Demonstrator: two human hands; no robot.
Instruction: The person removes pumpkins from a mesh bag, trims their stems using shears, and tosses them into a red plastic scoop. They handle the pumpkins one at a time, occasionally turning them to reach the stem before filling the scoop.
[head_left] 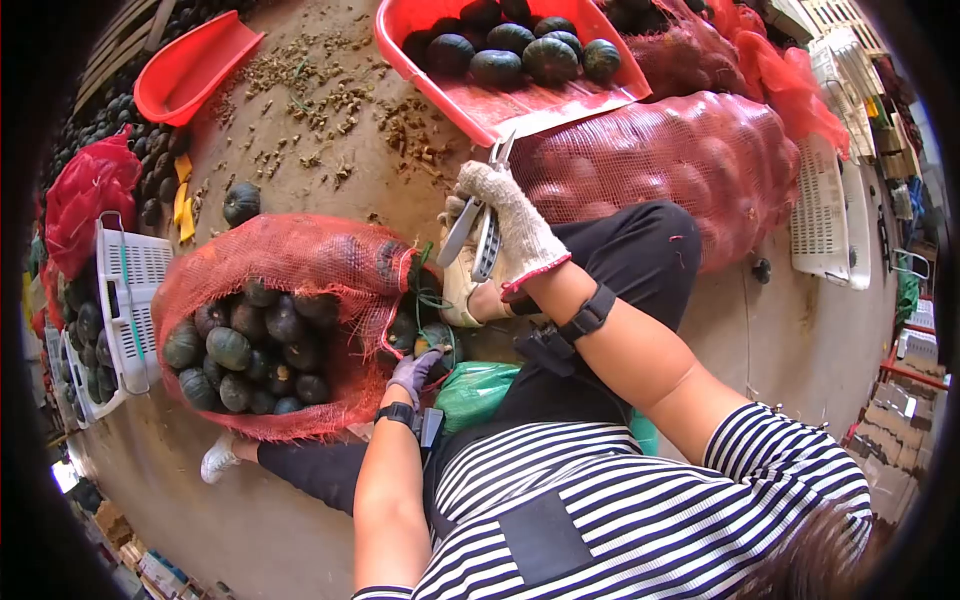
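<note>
Fingers of my right hand (pixel 505 225) are wrapped shut on the scissors (pixel 478 225), blades up; my left hand (pixel 415 370) pinches the red net sack (pixel 290 260) beside them — a slip, I judge, could cut the mesh and spill squash (pixel 228 348).
</note>
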